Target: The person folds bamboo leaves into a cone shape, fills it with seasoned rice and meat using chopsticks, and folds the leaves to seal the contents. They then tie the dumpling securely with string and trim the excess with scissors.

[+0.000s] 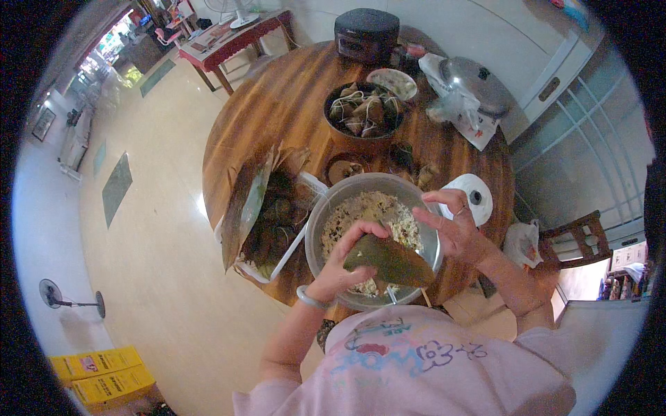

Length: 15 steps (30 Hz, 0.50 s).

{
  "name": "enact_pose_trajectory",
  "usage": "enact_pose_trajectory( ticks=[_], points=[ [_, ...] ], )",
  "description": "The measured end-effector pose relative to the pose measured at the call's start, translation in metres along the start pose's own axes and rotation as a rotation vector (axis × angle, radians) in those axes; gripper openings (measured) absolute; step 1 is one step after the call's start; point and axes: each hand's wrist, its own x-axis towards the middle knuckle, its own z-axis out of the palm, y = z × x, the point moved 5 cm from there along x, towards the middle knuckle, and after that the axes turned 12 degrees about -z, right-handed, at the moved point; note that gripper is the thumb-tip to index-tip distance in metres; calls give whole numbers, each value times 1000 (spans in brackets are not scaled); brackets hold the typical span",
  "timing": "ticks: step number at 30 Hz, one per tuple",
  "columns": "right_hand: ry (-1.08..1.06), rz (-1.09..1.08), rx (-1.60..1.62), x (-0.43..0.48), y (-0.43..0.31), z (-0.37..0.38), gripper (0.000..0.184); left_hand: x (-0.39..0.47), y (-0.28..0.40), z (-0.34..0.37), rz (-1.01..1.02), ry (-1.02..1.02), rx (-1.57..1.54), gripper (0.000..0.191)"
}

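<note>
In my left hand (338,265) is a folded green leaf parcel (395,260), gripped between thumb and fingers above a large round bowl (314,234). The bowl holds a loose rice mixture (359,208) with dark bits, paler on the right side. My right hand (455,223) is raised over the bowl's right rim, its fingers spread and nothing visible in them. Part of the rice is hidden by the parcel and my left hand. To the left, a white-rimmed tray (289,255) holds long dark leaves (247,208).
On the round wooden table (260,119), a dark pot (330,122) contains several tied leaf dumplings (367,109). A white roll (471,190) stands right of the bowl. Further back are a small dish (393,83), a black appliance (367,36) and a pot lid (478,83).
</note>
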Motion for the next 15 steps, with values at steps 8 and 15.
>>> enact_pose_trajectory(
  ticks=[8, 15],
  points=[
    [-197, -213, 70, 29, -35, 16, 39, 11, -35, 8, -60, -25, 186, 54],
    [-49, -33, 64, 27, -12, 26, 32, 13, -68, 14, -217, -74, -156, 60]
  ],
)
